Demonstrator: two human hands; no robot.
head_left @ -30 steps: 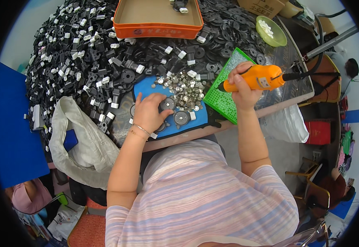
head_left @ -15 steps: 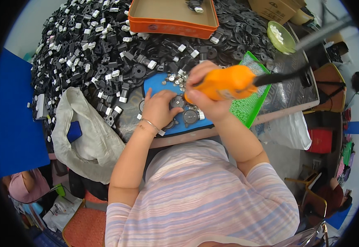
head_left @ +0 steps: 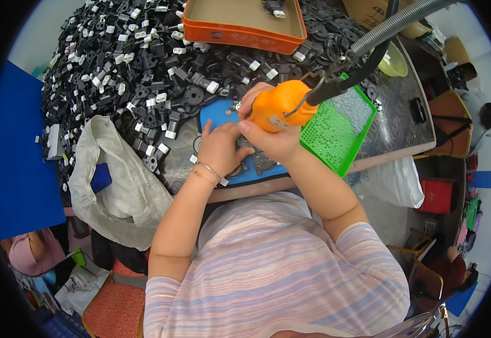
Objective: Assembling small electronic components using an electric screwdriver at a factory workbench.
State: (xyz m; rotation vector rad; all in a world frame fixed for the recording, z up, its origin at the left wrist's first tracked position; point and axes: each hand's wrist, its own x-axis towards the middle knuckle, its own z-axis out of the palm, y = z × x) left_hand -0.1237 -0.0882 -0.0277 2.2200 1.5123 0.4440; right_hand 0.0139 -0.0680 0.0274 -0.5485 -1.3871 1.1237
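Observation:
My right hand is wrapped round the body of an orange electric screwdriver, which hangs from a coil spring and a black cable. The tool's lower end is hidden by my hands. Close beside it, my left hand curls its fingers and thumb about a black round plastic part, mostly covered. More black round parts lie by my left thumb on a blue mat. A few small silvery metal pieces show past my fingertips.
Black plastic parts with white ends heap up across the left and back. An orange tin stands behind. To the right lies a green tray holding small silvery pieces. A whitish cloth bag sits at the left table edge.
My right hand has brought the screwdriver left, close against my left hand, and the spring and cable have swung with it. My left hand stays nearly in place.

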